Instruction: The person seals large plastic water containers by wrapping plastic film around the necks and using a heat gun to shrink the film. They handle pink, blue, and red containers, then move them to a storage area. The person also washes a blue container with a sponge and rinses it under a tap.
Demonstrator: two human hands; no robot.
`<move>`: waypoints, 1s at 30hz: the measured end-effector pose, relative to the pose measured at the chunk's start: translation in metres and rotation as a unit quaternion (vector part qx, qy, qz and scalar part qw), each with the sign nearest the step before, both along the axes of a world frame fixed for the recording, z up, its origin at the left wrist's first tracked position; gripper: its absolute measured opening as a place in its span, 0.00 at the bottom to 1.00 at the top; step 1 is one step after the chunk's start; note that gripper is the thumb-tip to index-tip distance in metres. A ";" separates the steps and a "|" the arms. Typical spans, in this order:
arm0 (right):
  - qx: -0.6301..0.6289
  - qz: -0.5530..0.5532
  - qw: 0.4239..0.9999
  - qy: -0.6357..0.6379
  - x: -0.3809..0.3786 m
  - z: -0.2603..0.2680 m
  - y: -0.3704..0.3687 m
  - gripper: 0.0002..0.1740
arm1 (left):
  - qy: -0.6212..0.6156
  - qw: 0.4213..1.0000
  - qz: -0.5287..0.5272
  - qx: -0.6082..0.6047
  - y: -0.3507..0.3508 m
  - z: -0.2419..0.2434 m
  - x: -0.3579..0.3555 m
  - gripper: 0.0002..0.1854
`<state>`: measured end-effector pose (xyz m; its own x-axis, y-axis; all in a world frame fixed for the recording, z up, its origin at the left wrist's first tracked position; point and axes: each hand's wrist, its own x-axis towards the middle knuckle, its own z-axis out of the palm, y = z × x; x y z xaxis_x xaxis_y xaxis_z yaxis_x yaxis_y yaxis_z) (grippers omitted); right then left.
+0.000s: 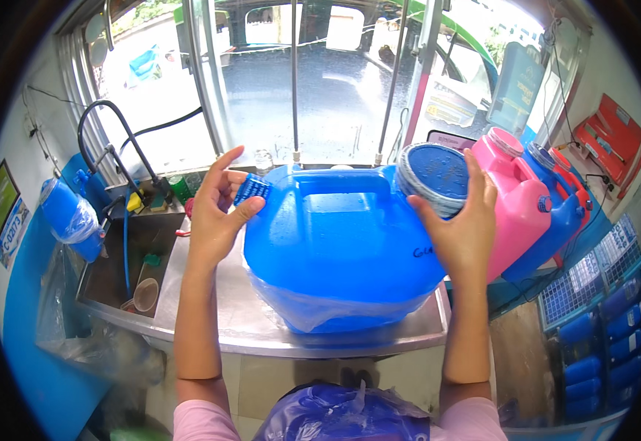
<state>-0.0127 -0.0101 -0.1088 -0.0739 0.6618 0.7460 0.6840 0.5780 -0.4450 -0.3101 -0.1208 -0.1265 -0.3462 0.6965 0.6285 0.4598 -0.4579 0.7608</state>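
A big blue plastic water container (342, 248) with a moulded carry handle (342, 179) rests on a stainless-steel counter in front of me. Clear plastic film clings to its lower front. My left hand (218, 215) pinches a small blue plastic seal (253, 189) with white print between thumb and fingers, at the container's left end. Whether a spout sits inside the seal cannot be told. At the right end, my right hand (463, 220) spans the wide round blue lid (436, 173), thumb at its front and fingers over its right edge. Water drops dot the lid.
Left of the counter (188, 297), a sink (108, 264) has a black curved faucet (113, 110). Pink (510, 198) and blue (546, 220) jugs stand close on the right. Window bars (295, 82) rise behind. Racked blue containers (582, 369) are at lower right.
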 end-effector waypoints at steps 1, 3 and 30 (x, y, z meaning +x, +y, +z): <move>0.042 -0.019 0.999 -0.021 -0.003 -0.001 -0.007 0.53 | 0.000 1.000 0.006 0.001 0.000 -0.001 0.000 0.44; 0.036 -0.040 0.995 -0.079 -0.006 0.003 -0.025 0.54 | -0.003 1.000 0.020 -0.011 0.001 -0.003 0.001 0.43; -0.309 0.084 0.792 -0.520 0.006 0.118 0.044 0.53 | -0.374 0.899 -0.228 -0.012 0.066 -0.163 -0.045 0.31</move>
<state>-0.0069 0.0335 0.0092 -0.5617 0.7922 -0.2386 0.8024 0.5919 0.0760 -0.3553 -0.0551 -0.2900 -0.3408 0.8832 0.3222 -0.4151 -0.4489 0.7913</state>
